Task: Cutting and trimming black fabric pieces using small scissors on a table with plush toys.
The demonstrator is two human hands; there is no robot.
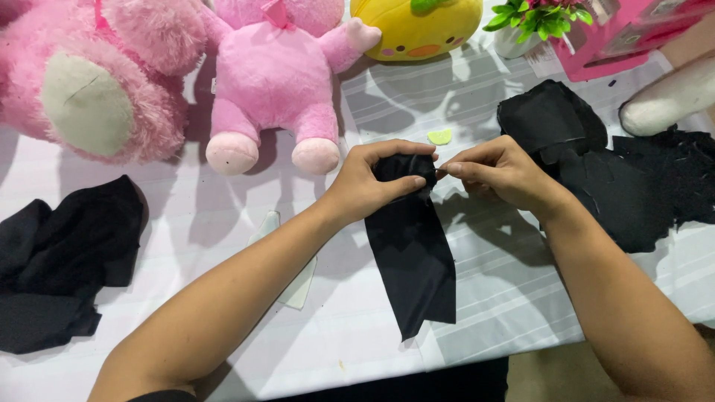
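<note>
A long strip of black fabric (412,257) hangs from both my hands down onto the white striped tablecloth (491,298). My left hand (372,181) is closed around its bunched top end, thumb across the front. My right hand (497,173) pinches the same bunched end from the right with fingertips and thumb. Both hands meet over the middle of the table.
Two pink plush toys (97,74) (275,74) and a yellow plush (417,26) sit at the far edge. Black cloth lies in piles at left (63,260) and right (618,171). A small green piece (440,137), a potted plant (532,22), a pink box (625,33) and pale cut shapes (298,286) are nearby.
</note>
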